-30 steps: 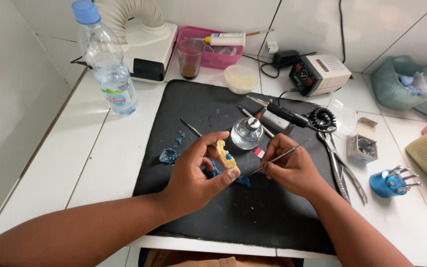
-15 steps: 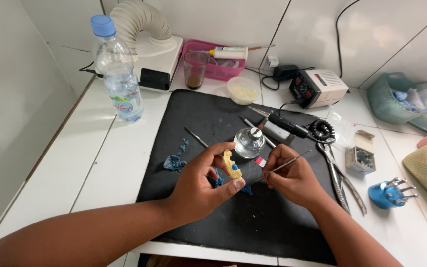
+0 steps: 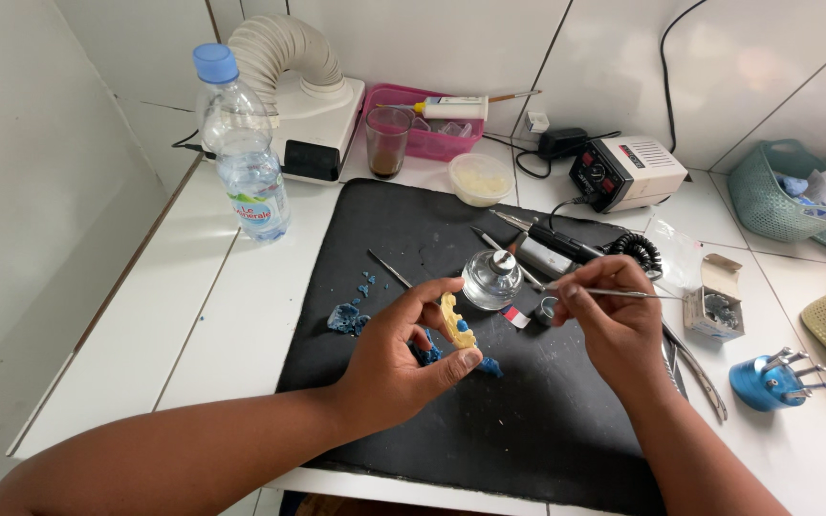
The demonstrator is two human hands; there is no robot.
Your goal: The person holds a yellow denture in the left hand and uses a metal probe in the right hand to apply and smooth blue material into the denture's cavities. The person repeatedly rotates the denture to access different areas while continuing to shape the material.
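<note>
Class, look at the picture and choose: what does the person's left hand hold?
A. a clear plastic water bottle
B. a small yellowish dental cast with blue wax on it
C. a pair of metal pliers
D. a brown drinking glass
B: the left hand pinches the yellowish dental cast between thumb and fingers, above the black mat; the water bottle stands apart at the back.

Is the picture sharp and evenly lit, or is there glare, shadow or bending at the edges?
Head view: bright, soft daylight; left hand and yellow model fairly sharp; soft shadows under the hands on the black mat; faint glare on the glass burner; tile lines bow slightly near the edges.
</note>
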